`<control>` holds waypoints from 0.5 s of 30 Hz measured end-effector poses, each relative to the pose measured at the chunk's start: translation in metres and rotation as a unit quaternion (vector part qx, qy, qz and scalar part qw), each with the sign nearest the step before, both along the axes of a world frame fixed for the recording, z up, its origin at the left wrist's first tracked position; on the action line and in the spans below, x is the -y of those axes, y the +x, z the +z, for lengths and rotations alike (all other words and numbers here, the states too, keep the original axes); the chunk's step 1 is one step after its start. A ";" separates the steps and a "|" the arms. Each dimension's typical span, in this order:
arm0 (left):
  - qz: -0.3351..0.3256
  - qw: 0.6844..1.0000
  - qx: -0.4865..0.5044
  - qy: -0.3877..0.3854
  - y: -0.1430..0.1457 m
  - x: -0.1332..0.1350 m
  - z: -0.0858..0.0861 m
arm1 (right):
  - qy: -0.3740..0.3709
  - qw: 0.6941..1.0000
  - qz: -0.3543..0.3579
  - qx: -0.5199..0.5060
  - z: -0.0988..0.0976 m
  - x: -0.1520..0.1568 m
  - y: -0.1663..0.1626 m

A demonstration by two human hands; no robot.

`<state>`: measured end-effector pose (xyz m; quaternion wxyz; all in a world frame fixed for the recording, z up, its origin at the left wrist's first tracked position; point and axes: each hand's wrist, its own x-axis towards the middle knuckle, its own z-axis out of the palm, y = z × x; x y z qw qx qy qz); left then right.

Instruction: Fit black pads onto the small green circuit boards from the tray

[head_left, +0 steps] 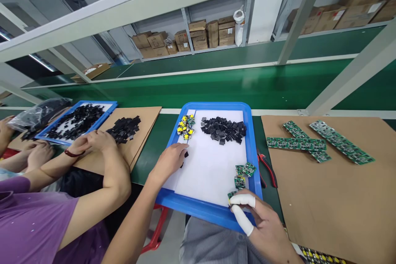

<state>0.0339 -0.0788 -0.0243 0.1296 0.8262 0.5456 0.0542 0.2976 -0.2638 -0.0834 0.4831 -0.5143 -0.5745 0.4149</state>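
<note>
A blue tray (pixel 252 144) lined with white sheets lies in front of me. At its left side, my left hand (pixel 170 160) has its fingers drawn together over a small black piece (pixel 186 154) showing at the fingertips. My right hand (pixel 260 216), with white finger cots on thumb and forefinger, pinches a small green circuit board (pixel 231 195) above the tray's near right corner. Several small green boards (pixel 239 182) lie just beyond it. A pile of flat black pieces (pixel 223 129) fills the far right of the tray, beside a cluster of boards with yellow parts (pixel 186 127).
Red-handled pliers (pixel 268 169) lie right of the tray. Strips of green circuit boards (pixel 342 141) rest on cardboard (pixel 334 198). To the left, a co-worker in a purple shirt (pixel 40 227) sits by more black pieces (pixel 125 129) and another blue tray (pixel 113 107). A metal frame crosses overhead.
</note>
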 end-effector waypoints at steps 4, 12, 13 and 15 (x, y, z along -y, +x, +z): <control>-0.020 1.000 0.005 -0.020 -0.001 -0.001 0.005 | -0.003 1.000 -0.002 -0.004 0.003 -0.001 0.000; 0.071 0.995 0.040 0.065 -0.003 0.017 0.029 | -0.013 0.997 -0.033 -0.069 0.000 0.000 -0.002; 0.067 0.993 0.071 0.062 0.000 0.027 0.032 | -0.019 0.996 -0.044 -0.077 0.000 -0.001 -0.003; 0.036 0.983 0.178 0.012 0.013 0.052 0.035 | -0.034 0.994 -0.060 -0.084 0.001 -0.002 -0.005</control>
